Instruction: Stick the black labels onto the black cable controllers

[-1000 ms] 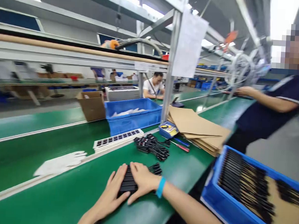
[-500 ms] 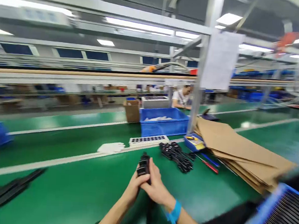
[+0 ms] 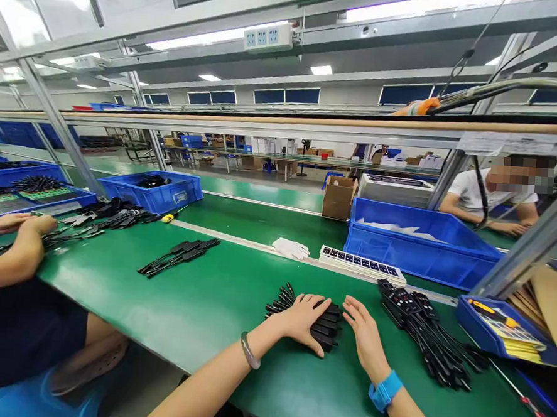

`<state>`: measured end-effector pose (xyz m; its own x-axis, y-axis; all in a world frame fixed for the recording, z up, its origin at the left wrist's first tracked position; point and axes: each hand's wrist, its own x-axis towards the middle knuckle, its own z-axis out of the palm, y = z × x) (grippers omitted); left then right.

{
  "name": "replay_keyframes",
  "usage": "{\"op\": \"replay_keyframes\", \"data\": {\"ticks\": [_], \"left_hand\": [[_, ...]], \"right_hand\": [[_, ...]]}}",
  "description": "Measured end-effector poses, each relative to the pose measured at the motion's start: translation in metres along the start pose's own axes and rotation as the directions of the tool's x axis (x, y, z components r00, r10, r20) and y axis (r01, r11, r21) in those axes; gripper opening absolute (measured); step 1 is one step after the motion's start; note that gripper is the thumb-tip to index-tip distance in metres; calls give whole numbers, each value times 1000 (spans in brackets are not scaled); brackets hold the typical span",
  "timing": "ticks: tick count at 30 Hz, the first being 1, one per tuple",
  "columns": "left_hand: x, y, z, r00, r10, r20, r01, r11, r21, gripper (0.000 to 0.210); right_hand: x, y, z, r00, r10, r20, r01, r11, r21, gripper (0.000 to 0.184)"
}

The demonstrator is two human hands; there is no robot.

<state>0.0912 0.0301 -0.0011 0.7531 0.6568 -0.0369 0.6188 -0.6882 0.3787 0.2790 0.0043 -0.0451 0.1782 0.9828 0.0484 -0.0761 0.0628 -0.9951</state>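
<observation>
Item: black strips [image 3: 324, 325], stacked flat on belt [image 3: 197, 304]. Left hand [image 3: 306, 318] lies spread on top, fingers splayed; right hand [image 3: 365, 337] open beside, gripping nothing. Step, judged: squaring stack; next needs both palms closing on its ends.

my left hand [image 3: 306, 318] flat, palm down, fingers spread, my right hand [image 3: 366, 335] open beside it, both forearms stretched forward
</observation>
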Motion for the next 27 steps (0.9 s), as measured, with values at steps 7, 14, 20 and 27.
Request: {"op": "replay_keyframes", "data": {"ticks": [7,14,20,27], "left_hand": [[-3,4,6,997,-1,-79,-2,999,-35,122],[-2,8,13,978,-24,-209,-1,993,-121,119],[1,33,32,938,-263,-226,211,950,-229,91],[47,-2,64,866,-292,-405,263,956,-127,59]], "right_hand": [[9,4,30,997,-52,-65,55,997,45,58],[9,21,37,994,-104,32,102,993,56,62],[6,20,34,995,-71,65,72,997,-15,62],[13,16,53,994,-105,35,110,970,-217,52]]}}
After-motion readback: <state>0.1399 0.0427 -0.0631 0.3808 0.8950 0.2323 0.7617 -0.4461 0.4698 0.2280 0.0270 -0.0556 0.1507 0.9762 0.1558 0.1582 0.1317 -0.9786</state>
